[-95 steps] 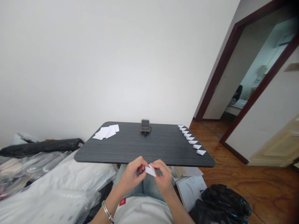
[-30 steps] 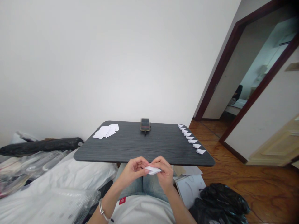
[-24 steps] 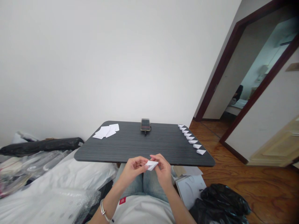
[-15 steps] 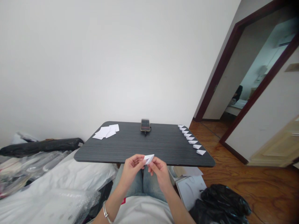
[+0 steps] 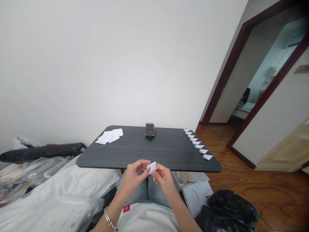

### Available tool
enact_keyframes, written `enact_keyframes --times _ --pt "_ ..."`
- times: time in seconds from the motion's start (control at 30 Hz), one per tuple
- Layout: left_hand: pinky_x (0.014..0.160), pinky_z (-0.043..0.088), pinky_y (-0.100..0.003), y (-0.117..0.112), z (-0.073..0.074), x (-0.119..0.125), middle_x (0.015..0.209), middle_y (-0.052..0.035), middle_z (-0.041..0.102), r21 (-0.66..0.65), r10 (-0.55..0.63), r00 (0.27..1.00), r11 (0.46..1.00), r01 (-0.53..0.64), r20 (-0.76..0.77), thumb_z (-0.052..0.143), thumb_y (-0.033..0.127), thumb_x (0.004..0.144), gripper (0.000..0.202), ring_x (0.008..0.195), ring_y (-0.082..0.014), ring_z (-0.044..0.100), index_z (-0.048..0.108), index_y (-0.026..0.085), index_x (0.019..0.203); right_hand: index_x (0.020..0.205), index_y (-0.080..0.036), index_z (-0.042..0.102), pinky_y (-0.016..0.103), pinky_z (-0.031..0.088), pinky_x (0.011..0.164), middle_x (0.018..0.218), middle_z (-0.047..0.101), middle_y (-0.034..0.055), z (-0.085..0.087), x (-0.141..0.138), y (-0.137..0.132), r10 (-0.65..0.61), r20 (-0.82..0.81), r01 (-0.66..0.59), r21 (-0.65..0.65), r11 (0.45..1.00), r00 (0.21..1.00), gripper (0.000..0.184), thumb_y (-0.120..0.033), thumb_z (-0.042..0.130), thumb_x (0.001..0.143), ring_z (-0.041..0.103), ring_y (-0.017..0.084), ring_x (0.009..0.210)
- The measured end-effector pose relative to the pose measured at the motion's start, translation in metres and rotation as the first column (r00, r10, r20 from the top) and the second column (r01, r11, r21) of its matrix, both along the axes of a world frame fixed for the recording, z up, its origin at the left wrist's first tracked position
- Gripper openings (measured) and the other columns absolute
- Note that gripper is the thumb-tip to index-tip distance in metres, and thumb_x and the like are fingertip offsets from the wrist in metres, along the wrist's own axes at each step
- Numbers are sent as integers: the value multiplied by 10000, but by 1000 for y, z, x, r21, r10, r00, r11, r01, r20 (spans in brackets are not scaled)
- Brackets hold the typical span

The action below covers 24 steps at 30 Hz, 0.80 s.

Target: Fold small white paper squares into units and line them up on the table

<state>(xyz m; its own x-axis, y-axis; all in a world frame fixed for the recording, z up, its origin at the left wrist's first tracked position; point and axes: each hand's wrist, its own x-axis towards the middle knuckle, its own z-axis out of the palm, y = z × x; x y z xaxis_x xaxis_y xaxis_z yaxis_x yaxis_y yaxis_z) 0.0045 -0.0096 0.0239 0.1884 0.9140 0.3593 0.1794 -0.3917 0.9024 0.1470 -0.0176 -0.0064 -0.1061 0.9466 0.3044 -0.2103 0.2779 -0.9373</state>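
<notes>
Just above the near edge of the counter (image 5: pixel 135 154), we pinch the folded paper (image 5: pixel 151 167) between our left grip (image 5: pixel 134 178) and right grip (image 5: pixel 164 181), both narrow at the fingertips, so both sides of it stay within reach.

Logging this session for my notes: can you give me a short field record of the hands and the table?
Left grip: left hand pinching a small folded white paper piece
Right grip: right hand pinching the same piece
Surface: dark grey wood-grain table
On surface: loose white paper rectangles; dark smartphone; row of folded white paper pieces
</notes>
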Motion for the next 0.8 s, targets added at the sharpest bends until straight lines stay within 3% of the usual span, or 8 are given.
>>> enact_keyframes --times 0.27,0.53,0.8 --pt "688 561 -279 3 -5 -3 785 -62 735 6 -6 1000 1000 6 -25 626 198 740 137 697 -180 685 692 124 835 594 -163 536 172 293 393 456 449 -54 -1 1 -1 -6 -4 6 -34 999 1000 283 -389 639 730 366 66 402" --pt "689 551 -255 4 -10 -2 843 -63 739 141 -6 999 990 12 -44 592 139 753 144 759 -180 681 723 148 813 599 -160 565 172 280 395 446 453 -54 0 0 0 15 -51 -20 -101 995 999 266 -385 664 701 364 63 403" --pt "663 550 -271 11 -20 -3 802 -78 741 7 -71 993 997 71 90 621 159 727 110 719 -192 681 716 126 771 570 -162 541 176 261 384 427 454 -57 -3 0 1 17 -54 -23 -115 993 998 287 -391 669 685 344 57 375"
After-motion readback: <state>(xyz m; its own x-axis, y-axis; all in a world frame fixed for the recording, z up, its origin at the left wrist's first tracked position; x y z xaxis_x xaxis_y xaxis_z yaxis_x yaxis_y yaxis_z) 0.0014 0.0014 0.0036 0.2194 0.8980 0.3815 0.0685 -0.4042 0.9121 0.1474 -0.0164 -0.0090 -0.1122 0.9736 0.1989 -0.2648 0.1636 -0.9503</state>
